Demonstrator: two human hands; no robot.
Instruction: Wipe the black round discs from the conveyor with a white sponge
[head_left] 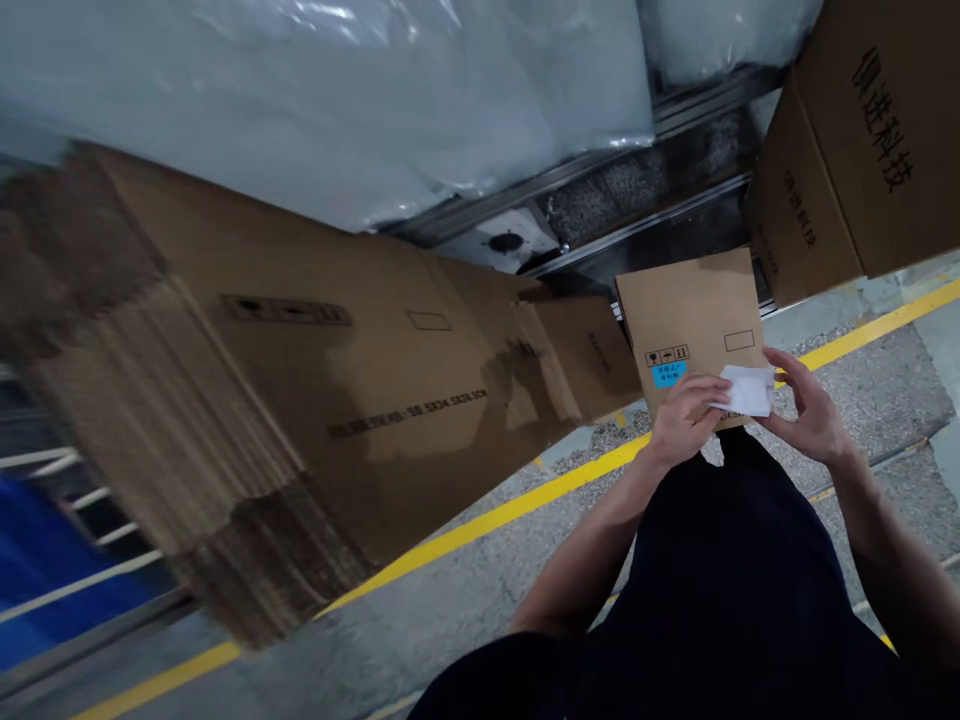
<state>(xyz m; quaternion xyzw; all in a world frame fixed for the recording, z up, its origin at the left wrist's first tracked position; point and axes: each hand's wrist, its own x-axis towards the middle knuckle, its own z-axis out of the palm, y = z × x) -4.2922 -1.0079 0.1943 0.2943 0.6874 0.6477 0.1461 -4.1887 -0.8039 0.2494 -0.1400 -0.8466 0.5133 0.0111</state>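
Observation:
Just in front of my body stands a cardboard box [694, 305] with printed handling symbols and a blue label [669, 374] on its face. Over the lower part of that face, my left hand [684, 418] pinches the left edge of a small white paper [742, 391]. On the paper's other side, my right hand [806, 405] has its fingers curved around the right edge, thumb below and forefinger above. The paper looks folded or layered; what is on it is too blurred to read.
A thick stack of flattened cartons [360, 380] leans on the left, with a smaller carton [589, 345] beside it. Large printed cartons [862, 150] stand at the upper right. Clear plastic wrapping [337, 110] covers goods behind. A yellow line [510, 510] crosses the concrete floor.

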